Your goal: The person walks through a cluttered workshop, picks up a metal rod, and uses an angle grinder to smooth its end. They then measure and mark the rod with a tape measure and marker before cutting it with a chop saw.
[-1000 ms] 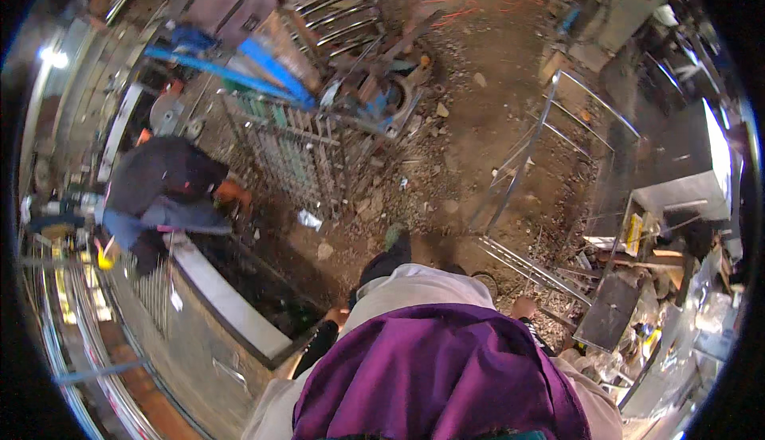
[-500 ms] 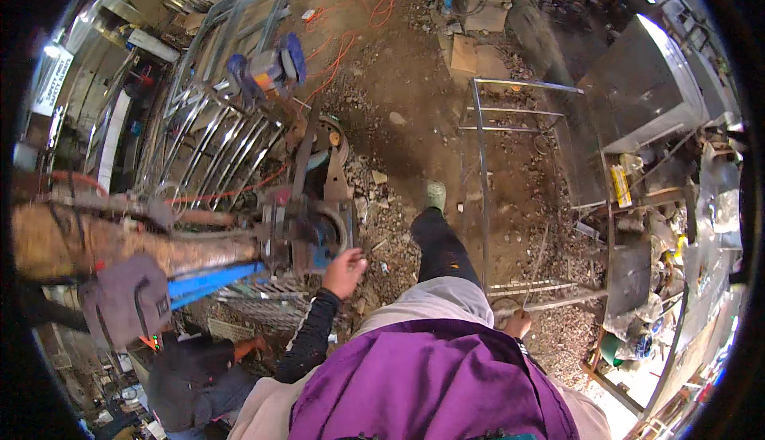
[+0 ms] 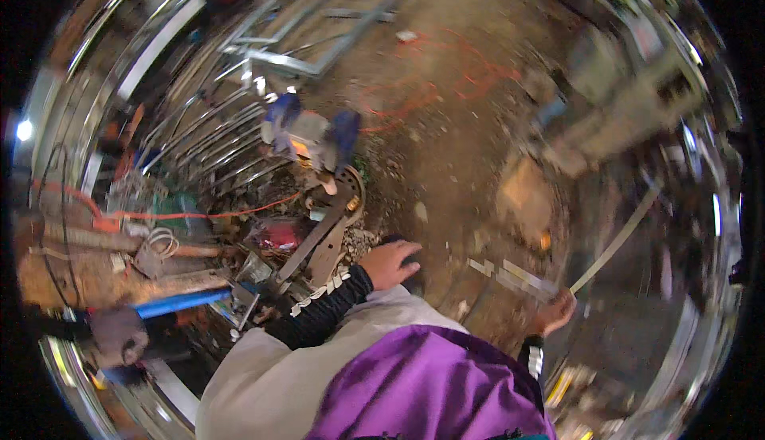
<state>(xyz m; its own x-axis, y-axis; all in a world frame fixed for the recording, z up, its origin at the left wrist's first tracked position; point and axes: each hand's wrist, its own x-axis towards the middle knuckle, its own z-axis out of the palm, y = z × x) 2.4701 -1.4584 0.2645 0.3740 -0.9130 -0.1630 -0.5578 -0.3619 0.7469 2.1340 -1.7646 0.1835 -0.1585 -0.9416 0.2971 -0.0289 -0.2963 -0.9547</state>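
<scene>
Head view shows the right hand (image 3: pixel 555 312) at lower right, its fingers closed around the lower end of a thin pale strip (image 3: pixel 615 241) that slants up and rightward. The left hand (image 3: pixel 387 265) holds nothing, thumb and fingers apart, near a flat metal bar (image 3: pixel 317 247).

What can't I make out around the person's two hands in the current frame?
All in the head view:
Left hand: its palm, hidden behind the back of the hand.
Right hand: exact finger placement on the pale strip, blurred.
Pale strip: its material, lost to blur.
Purple cloth: its lower part, cut off by the bottom edge.
</scene>
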